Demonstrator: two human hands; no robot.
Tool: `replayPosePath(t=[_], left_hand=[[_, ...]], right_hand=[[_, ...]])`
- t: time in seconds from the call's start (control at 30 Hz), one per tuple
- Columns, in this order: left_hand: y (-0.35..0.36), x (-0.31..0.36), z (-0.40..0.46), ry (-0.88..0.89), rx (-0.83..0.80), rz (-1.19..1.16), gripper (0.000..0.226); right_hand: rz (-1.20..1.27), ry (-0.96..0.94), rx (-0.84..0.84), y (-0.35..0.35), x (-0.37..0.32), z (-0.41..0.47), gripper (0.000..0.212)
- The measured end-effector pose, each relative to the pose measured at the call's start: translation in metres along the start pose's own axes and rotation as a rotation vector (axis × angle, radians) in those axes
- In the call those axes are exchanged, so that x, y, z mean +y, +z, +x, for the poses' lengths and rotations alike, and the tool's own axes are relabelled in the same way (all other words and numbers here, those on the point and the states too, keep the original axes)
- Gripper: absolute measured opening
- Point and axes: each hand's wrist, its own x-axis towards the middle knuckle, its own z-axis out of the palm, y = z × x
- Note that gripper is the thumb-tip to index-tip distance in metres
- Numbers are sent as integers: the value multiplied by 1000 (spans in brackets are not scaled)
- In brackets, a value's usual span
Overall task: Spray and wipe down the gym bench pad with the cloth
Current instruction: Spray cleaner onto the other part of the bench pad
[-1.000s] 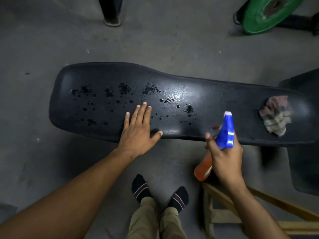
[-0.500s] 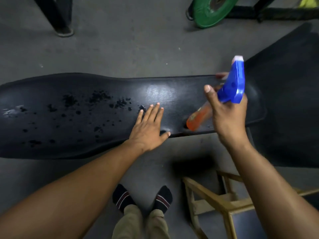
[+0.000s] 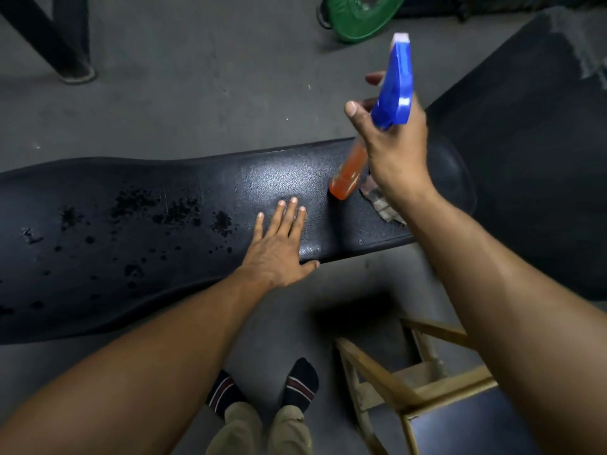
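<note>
The right hand (image 3: 395,149) grips an orange spray bottle with blue trigger head (image 3: 395,90) above the black padded bench (image 3: 131,244); the checked cloth (image 3: 377,200) lies beneath it. The left hand (image 3: 279,247) rests flat, fingers spread, left of the cloth.

Two hands show: the left hand (image 3: 279,254) and the right hand (image 3: 392,149). There is one black bench pad (image 3: 138,244), one spray bottle (image 3: 381,119) with a blue head and orange liquid, and one cloth (image 3: 382,205), partly hidden. On the floor stand one green weight plate (image 3: 358,21), one wooden stool (image 3: 417,392), and two socked feet (image 3: 300,385).
</note>
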Motion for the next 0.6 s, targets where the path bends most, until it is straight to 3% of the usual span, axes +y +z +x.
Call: replayPosePath(t=[0.2, 0.37, 0.6], left_hand=[[1, -2, 2, 5, -23, 23, 116], [7, -1, 2, 3, -7, 70, 118], [8, 0, 3, -9, -3, 95, 119]], right_hand=[[-7, 72, -72, -3, 11, 5, 55], [-152, 145, -154, -6, 26, 5, 52], [-121, 196, -262, -17, 44, -7, 77]])
